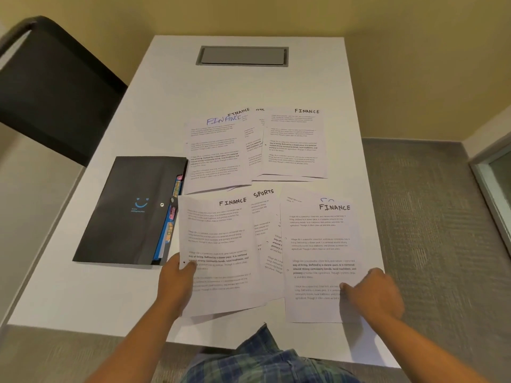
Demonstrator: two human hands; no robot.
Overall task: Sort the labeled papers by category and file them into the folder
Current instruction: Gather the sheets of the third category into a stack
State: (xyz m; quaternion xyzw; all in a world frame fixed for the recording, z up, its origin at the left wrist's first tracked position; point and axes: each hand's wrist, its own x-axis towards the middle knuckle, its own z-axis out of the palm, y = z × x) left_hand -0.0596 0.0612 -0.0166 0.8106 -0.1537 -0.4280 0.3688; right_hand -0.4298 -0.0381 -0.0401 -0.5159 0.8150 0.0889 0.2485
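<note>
Several printed papers lie spread on the white table (116,294). My left hand (175,283) pinches the left edge of a near sheet headed FINANCE (221,250), thumb on top. My right hand (373,294) rests with its fingers on the lower right of another FINANCE sheet (318,244). A sheet headed SPORTS (264,214) lies partly hidden between them. Farther back sit a sheet with FINANCE in blue ink (215,156) and one more FINANCE sheet (294,145), overlapping others. A black expanding folder (130,208) with coloured tabs lies shut to the left.
A grey cable hatch (242,56) is set into the far end of the table. A black chair (52,87) stands at the far left. Grey carpet runs along the right side, and a yellow wall is behind the table.
</note>
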